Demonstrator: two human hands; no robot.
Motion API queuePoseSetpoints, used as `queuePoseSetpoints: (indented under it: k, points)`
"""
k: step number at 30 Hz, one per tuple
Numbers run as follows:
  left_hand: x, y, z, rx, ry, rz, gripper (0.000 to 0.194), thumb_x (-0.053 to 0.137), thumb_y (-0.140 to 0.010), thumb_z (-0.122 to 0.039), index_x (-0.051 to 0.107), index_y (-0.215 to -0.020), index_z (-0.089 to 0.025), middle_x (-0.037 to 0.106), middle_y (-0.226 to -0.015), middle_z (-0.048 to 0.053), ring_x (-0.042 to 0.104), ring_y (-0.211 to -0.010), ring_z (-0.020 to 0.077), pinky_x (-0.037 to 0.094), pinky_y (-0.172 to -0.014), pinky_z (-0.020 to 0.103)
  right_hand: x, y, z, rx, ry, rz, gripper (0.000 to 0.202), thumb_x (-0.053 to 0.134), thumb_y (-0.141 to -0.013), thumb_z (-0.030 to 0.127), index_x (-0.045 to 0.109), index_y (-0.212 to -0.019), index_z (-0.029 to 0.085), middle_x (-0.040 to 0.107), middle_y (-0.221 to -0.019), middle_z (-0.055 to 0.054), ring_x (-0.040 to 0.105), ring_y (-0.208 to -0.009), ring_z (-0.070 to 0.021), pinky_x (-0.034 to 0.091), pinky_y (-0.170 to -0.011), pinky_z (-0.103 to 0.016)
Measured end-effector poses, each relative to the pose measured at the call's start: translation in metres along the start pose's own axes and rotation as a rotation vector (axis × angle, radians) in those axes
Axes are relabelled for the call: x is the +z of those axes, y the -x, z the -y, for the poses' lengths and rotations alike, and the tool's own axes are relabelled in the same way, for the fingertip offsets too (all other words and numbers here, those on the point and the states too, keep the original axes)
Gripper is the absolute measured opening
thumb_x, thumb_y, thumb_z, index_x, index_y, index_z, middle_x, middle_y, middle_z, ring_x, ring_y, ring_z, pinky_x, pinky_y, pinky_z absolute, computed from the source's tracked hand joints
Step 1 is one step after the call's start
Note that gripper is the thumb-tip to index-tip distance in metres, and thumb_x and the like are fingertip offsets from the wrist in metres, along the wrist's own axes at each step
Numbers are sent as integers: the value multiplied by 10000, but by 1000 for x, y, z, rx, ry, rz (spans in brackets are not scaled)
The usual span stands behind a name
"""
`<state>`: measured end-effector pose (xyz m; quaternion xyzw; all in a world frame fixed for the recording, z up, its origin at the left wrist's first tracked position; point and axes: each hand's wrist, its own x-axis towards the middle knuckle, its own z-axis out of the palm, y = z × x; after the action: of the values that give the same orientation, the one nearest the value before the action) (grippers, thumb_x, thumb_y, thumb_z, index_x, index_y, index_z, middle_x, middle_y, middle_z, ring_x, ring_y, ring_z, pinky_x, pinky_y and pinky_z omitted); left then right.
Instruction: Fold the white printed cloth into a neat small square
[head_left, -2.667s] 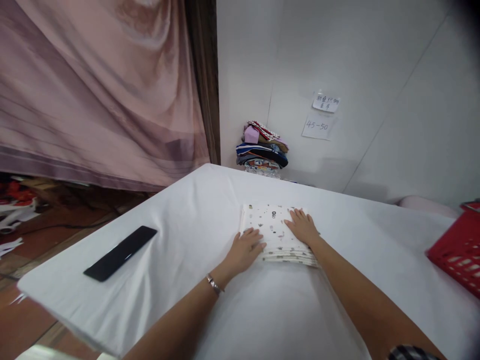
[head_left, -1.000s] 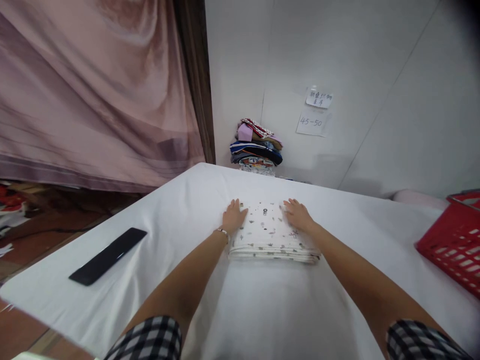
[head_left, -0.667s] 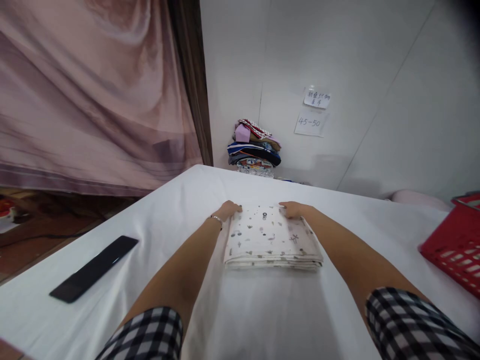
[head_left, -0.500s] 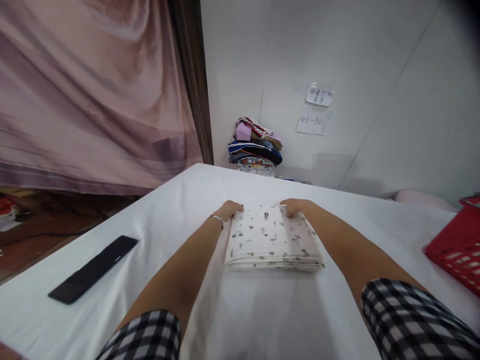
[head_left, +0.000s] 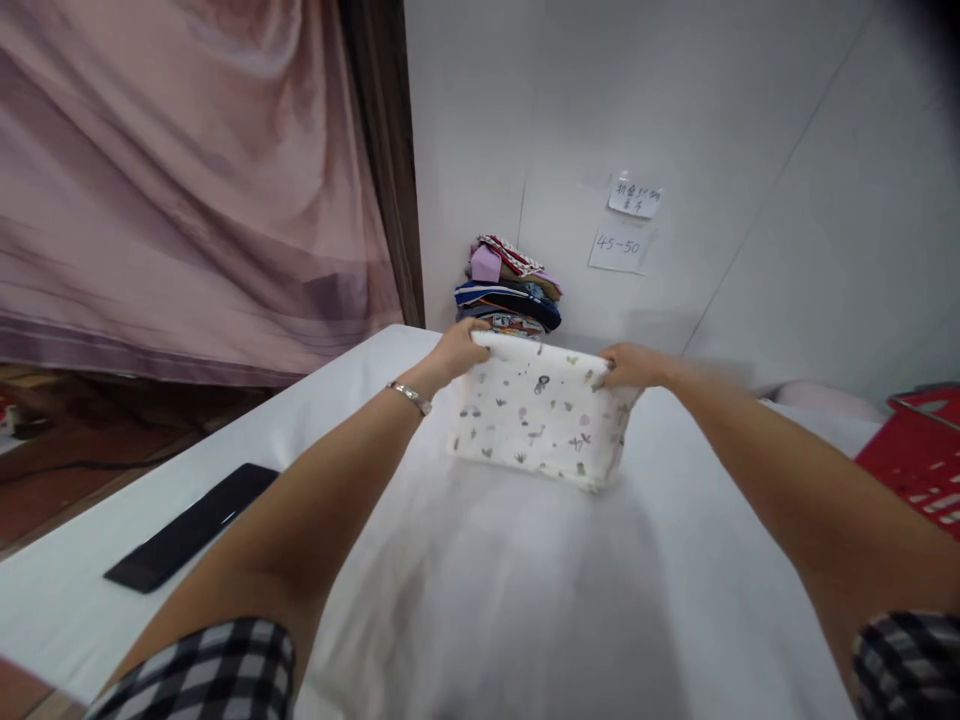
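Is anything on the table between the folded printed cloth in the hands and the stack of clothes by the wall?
Nothing visible. The left hand and right hand grip the folded printed cloth just before the stack of clothes.

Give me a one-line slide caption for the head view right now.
Both hands, left hand and right hand, grip a folded patterned cloth at its far corners above the white table.

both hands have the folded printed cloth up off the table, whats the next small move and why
Probably carry the folded cloth forward onto the pile of folded clothes by the wall: left hand and right hand grip its far corners, lifted toward that pile.
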<state>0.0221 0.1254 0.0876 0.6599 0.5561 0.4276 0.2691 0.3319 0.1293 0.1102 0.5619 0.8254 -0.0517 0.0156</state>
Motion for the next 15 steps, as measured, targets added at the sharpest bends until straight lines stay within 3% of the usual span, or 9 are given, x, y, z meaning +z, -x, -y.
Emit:
queuePoseSetpoints:
  k: [3, 5, 7, 9, 12, 15]
  points:
    - [-19, 20, -30, 385, -36, -118, 530, 575, -621, -56, 566, -1136, -179, 647, -1017, 32, 591, -855, 143, 475, -788, 271, -22, 43, 8, 32, 130, -236, 221, 534, -741, 262, 630, -934, 213, 657, -813, -33, 557, -684, -171, 345, -561, -252]
    - [-24, 49, -30, 560, -90, -144, 480, 559, -661, -71, 569, -1125, -189, 643, -1075, 35, 583, -963, 158, 454, -883, 312, -11, 74, 17, 19, 248, -398, 256, 492, -768, 212, 620, -989, 215, 659, -853, -46, 557, -715, -186, 350, -590, -269]
    - [-18, 89, -11, 653, -176, -118, 410, 528, -705, -91, 580, -1097, -201, 640, -1110, 47, 568, -1040, 175, 428, -945, 360, 25, 104, 28, -43, 341, -543, 367, 463, -774, 139, 588, -1114, 193, 655, -945, -84, 566, -820, -218, 381, -671, -304]
    - [-6, 134, 23, 697, -253, -25, 384, 493, -725, -95, 580, -1081, -210, 641, -1117, 59, 553, -1090, 184, 373, -1018, 416, 78, 133, 38, -126, 356, -569, 422, 417, -786, 78, 580, -1163, 171, 654, -961, -112, 570, -855, -229, 402, -751, -351]
    - [17, 198, 74, 733, -338, 230, 404, 424, -733, -71, 576, -1065, -245, 655, -1097, 40, 566, -1088, 153, 303, -1081, 431, 161, 173, 50, -262, 285, -467, 502, 370, -755, 4, 614, -1141, 212, 666, -955, -103, 588, -857, -224, 417, -831, -405]
    - [28, 243, 96, 712, -387, 382, 392, 363, -777, -69, 582, -1035, -268, 656, -1092, 23, 563, -1089, 124, 319, -1080, 395, 207, 205, 60, -259, 202, -428, 556, 373, -718, -14, 614, -1139, 256, 657, -1006, -95, 586, -927, -242, 436, -841, -430]
